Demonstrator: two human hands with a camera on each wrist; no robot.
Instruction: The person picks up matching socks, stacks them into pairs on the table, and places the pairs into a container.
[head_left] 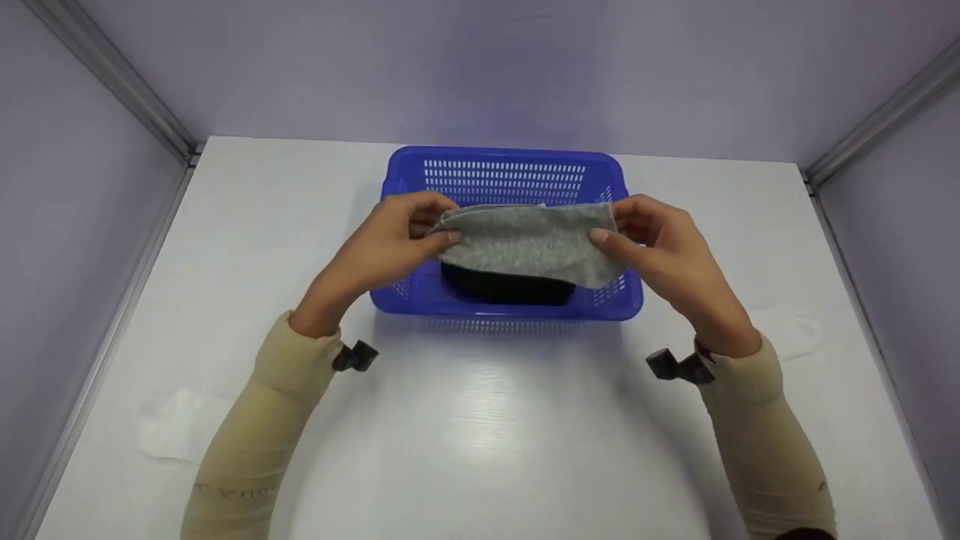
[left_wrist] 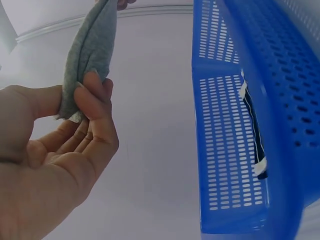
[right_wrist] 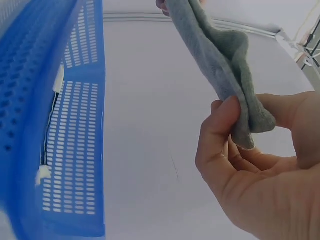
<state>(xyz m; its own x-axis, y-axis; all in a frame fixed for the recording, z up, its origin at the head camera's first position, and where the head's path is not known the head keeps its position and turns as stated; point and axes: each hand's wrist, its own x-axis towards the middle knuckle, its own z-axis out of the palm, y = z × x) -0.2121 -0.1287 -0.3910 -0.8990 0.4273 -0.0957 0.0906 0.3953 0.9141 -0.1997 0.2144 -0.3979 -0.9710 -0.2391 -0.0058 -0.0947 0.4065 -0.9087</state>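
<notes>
A folded piece of heather-grey cloth [head_left: 529,241] is stretched sideways over the basket. My left hand [head_left: 390,238] pinches its left end between thumb and fingers. At the other end, my right hand [head_left: 660,251] pinches it the same way. In the left wrist view the cloth [left_wrist: 90,50] appears edge-on, held by the left hand [left_wrist: 65,150]. Layers of the cloth [right_wrist: 220,55] show above the right hand [right_wrist: 255,165] in the right wrist view. Below it, a black item [head_left: 502,289] lies in the blue plastic basket [head_left: 506,310], partly hidden by the cloth.
The basket stands toward the back of a white table [head_left: 480,442], near the rear panel [head_left: 315,67]. Faint flat white pieces lie at the left [head_left: 176,424] and right [head_left: 799,334], each partly covered by an arm. Side panels enclose the table.
</notes>
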